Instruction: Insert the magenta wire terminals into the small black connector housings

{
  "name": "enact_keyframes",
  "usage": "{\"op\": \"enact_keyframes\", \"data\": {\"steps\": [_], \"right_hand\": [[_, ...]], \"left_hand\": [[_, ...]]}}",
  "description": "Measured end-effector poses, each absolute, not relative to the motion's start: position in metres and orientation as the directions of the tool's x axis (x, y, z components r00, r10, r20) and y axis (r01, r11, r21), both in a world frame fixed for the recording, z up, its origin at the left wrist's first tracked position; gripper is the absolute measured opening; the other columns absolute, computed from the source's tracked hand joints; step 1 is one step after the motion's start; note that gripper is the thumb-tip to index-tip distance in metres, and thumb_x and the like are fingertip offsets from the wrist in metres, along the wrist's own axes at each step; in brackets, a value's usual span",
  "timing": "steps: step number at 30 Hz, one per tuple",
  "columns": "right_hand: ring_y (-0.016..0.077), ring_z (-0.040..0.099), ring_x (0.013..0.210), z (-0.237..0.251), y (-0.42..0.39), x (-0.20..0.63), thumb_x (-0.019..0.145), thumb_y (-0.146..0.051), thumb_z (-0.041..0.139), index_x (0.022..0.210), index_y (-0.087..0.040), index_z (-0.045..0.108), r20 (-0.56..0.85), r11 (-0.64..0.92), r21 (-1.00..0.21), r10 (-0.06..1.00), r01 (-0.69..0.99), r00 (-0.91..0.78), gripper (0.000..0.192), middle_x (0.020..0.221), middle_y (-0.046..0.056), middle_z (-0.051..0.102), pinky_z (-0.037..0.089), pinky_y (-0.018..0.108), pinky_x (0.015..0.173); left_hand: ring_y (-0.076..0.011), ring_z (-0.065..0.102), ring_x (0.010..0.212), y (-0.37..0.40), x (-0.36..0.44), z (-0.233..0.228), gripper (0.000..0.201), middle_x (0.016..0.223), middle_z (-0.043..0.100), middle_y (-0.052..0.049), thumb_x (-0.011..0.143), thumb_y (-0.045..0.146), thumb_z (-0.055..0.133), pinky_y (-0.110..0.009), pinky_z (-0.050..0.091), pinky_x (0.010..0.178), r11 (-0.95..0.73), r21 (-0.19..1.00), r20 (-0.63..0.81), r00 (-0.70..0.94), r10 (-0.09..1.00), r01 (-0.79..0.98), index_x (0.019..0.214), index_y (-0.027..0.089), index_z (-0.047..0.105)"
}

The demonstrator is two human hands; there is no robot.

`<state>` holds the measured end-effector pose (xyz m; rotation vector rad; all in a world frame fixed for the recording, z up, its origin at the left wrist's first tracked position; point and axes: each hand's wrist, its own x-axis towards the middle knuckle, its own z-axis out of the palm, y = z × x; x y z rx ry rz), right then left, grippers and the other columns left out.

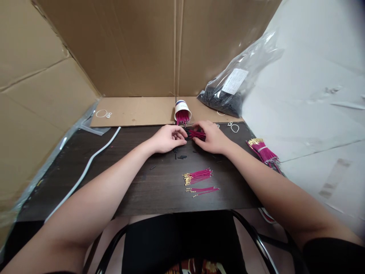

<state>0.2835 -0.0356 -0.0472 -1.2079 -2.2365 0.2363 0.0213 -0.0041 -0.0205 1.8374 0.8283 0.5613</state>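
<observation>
Between my hands lies a bundle of magenta wires [197, 134] with black sleeves at its left end, resting at the table's far side. My right hand [213, 137] closes round the magenta end. The curled fingers of my left hand [170, 138] are closed at the black-sleeved end. Just beyond, a white paper cup [182, 106] lies tipped toward me with more magenta wires [183, 117] in its mouth. Short black sleeves [182, 156] are scattered below my hands. Nearer to me are loose magenta wires [198, 176] with gold terminals at their left ends.
A clear plastic bag of black pieces [224, 97] leans at the back right. At the table's right edge lies a banded wire bundle [264, 151]. White rubber bands [234, 128] sit on the cardboard strip. A pale tube [88, 165] runs along the left; cardboard walls [142, 45] enclose the back.
</observation>
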Motion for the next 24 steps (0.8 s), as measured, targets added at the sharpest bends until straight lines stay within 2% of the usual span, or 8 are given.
{"op": "enact_keyframes", "data": {"steps": [5, 9, 11, 14, 16, 18, 21, 24], "right_hand": [[0.0306, 0.063, 0.11, -0.048, -0.035, 0.282, 0.102, -0.031, 0.069, 0.129, -0.017, 0.064, 0.411, 0.559, -0.407, 0.818, 0.722, -0.402, 0.031, 0.118, 0.012, 0.07, 0.047, 0.046, 0.096], [0.032, 0.061, 0.114, -0.045, -0.038, 0.279, 0.101, -0.031, 0.071, 0.128, -0.017, 0.064, 0.44, 0.56, -0.374, 0.809, 0.739, -0.39, 0.032, 0.122, 0.013, 0.069, 0.045, 0.046, 0.099], [0.0304, 0.061, 0.11, -0.04, -0.042, 0.276, 0.099, -0.03, 0.071, 0.122, -0.016, 0.065, 0.481, 0.591, -0.365, 0.781, 0.719, -0.398, 0.027, 0.118, 0.012, 0.069, 0.044, 0.044, 0.097], [0.0234, 0.059, 0.092, -0.028, -0.05, 0.271, 0.094, -0.021, 0.066, 0.101, -0.015, 0.065, 0.519, 0.668, -0.384, 0.727, 0.637, -0.45, 0.01, 0.097, 0.008, 0.067, 0.043, 0.037, 0.086], [0.0187, 0.055, 0.08, -0.018, -0.057, 0.268, 0.089, -0.016, 0.064, 0.09, -0.015, 0.063, 0.475, 0.696, -0.419, 0.716, 0.584, -0.512, 0.002, 0.084, 0.004, 0.061, 0.041, 0.033, 0.079], [0.014, 0.047, 0.068, -0.008, -0.066, 0.266, 0.084, -0.013, 0.064, 0.087, -0.015, 0.063, 0.348, 0.669, -0.487, 0.739, 0.562, -0.578, 0.004, 0.076, 0.0, 0.056, 0.036, 0.03, 0.07], [0.0119, 0.049, 0.067, 0.005, -0.078, 0.262, 0.085, -0.013, 0.069, 0.083, -0.014, 0.064, 0.183, 0.65, -0.597, 0.682, 0.471, -0.709, 0.005, 0.075, -0.001, 0.057, 0.036, 0.029, 0.068], [0.0111, 0.052, 0.066, 0.013, -0.087, 0.258, 0.089, -0.018, 0.079, 0.086, -0.015, 0.07, 0.061, 0.628, -0.65, 0.604, 0.428, -0.794, 0.01, 0.076, -0.002, 0.059, 0.037, 0.027, 0.066]], "left_hand": [[-0.0146, 0.065, 0.08, -0.002, 0.02, -0.02, 0.021, 0.088, 0.073, -0.007, 0.087, 0.021, 0.084, -0.031, 0.051, 0.077, -0.259, 0.921, 0.008, 0.651, 0.759, 0.291, 0.104, 0.012, 0.075], [-0.0159, 0.068, 0.084, 0.0, 0.02, -0.023, 0.021, 0.092, 0.076, -0.008, 0.088, 0.023, 0.083, -0.033, 0.053, 0.082, -0.233, 0.934, 0.004, 0.644, 0.765, 0.271, 0.104, 0.012, 0.075], [-0.0162, 0.068, 0.086, 0.0, 0.02, -0.023, 0.022, 0.093, 0.077, -0.009, 0.088, 0.023, 0.084, -0.033, 0.054, 0.084, -0.221, 0.939, -0.001, 0.643, 0.766, 0.264, 0.105, 0.011, 0.075], [-0.0159, 0.068, 0.086, 0.0, 0.02, -0.022, 0.022, 0.093, 0.077, -0.009, 0.087, 0.023, 0.083, -0.033, 0.053, 0.084, -0.222, 0.939, 0.0, 0.646, 0.763, 0.262, 0.105, 0.011, 0.075], [-0.0154, 0.067, 0.085, 0.0, 0.02, -0.022, 0.022, 0.093, 0.076, -0.008, 0.087, 0.022, 0.083, -0.033, 0.053, 0.084, -0.233, 0.935, 0.005, 0.648, 0.762, 0.266, 0.105, 0.011, 0.075], [-0.015, 0.066, 0.084, 0.0, 0.02, -0.021, 0.022, 0.093, 0.076, -0.008, 0.088, 0.022, 0.083, -0.033, 0.053, 0.084, -0.244, 0.931, 0.012, 0.648, 0.762, 0.271, 0.106, 0.011, 0.075], [-0.0152, 0.066, 0.086, -0.001, 0.021, -0.022, 0.021, 0.094, 0.075, -0.008, 0.089, 0.02, 0.082, -0.034, 0.053, 0.086, -0.249, 0.932, 0.026, 0.637, 0.77, 0.263, 0.106, 0.01, 0.075], [-0.0156, 0.065, 0.086, -0.002, 0.021, -0.021, 0.02, 0.094, 0.075, -0.007, 0.089, 0.022, 0.083, -0.034, 0.053, 0.087, -0.264, 0.928, 0.043, 0.63, 0.775, 0.262, 0.105, 0.011, 0.076]]}}
